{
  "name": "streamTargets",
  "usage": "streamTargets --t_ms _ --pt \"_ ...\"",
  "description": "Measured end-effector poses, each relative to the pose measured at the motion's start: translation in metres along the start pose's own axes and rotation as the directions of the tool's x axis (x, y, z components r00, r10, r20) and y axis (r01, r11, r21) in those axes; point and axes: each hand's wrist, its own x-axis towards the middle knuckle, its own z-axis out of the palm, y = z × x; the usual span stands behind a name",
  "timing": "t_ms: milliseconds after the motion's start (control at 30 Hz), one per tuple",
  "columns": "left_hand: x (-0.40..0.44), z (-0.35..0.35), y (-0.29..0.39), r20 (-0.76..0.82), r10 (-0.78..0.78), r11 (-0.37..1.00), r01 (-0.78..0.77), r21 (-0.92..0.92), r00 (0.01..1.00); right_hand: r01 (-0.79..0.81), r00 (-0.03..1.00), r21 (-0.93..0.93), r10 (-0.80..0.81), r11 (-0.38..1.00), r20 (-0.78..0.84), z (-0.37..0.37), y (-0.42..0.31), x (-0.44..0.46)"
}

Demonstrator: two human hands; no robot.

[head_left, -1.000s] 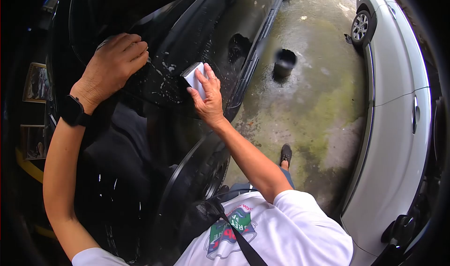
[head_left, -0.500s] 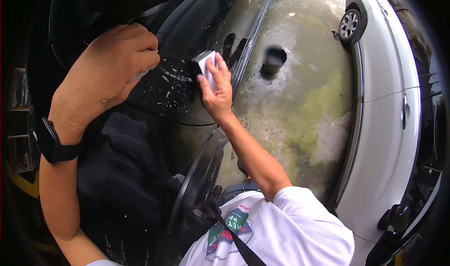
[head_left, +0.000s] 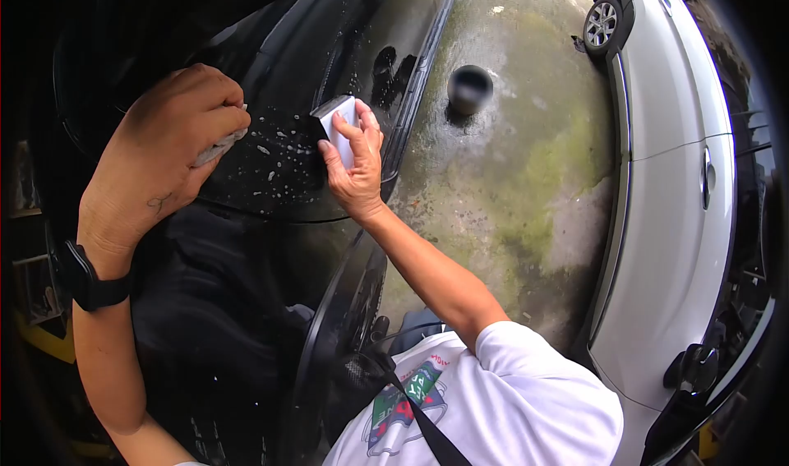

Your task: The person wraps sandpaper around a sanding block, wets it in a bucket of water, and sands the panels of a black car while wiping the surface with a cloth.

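Note:
My left hand point(head_left: 168, 141), with a black watch point(head_left: 92, 275) on its wrist, is closed around a crumpled greyish-white wad point(head_left: 219, 147), mostly hidden by the fingers. It is held over the glossy black car panel point(head_left: 267, 113). Farther right, my right hand point(head_left: 358, 168) grips a block-shaped sponge point(head_left: 337, 122), white with a dark layer along its far side. That dark side faces the wet panel; whether it presses on it I cannot tell. White suds and droplets point(head_left: 279, 149) dot the paint between both hands.
A dark bucket point(head_left: 470, 89) stands on the wet, green-stained concrete point(head_left: 526, 178) beyond the black car's sill. Along the right side is a parked white car point(head_left: 666, 195) with its wheel point(head_left: 602, 24) and mirror point(head_left: 692, 369). A black strap point(head_left: 427, 423) crosses my white shirt.
The view has shifted slightly, so the cars and bucket sit farther left. Both hands appear farther left too, still holding the same things, and more of the wad shows under my left fingers.

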Motion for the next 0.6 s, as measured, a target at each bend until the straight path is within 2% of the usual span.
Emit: streamTargets --t_ms 100,233,367,400,600 --pt "0.002 0.002 0.001 0.015 -0.027 0.999 0.027 -0.029 1.0 0.041 0.998 -0.017 -0.042 0.999 -0.043 0.004 0.008 0.02" --pt "0.0 0.003 -0.002 0.031 -0.048 0.999 0.048 0.0 0.998 -0.08 0.991 0.031 0.083 0.996 -0.105 0.013 0.024 0.072" --pt "0.004 -0.003 -0.001 0.038 -0.019 1.0 0.019 -0.02 0.999 -0.11 0.994 0.033 0.11 0.993 0.012 -0.001 -0.004 0.004" --pt "0.004 -0.003 -0.001 0.041 -0.029 0.999 0.029 -0.023 0.999 -0.11 0.994 0.086 0.109 0.99 0.019 -0.002 -0.01 -0.003" --pt "0.001 0.001 0.0 0.061 -0.062 0.997 0.065 -0.046 0.996 -0.052 0.998 0.114 0.055 0.992 -0.025 0.012 0.003 0.075"
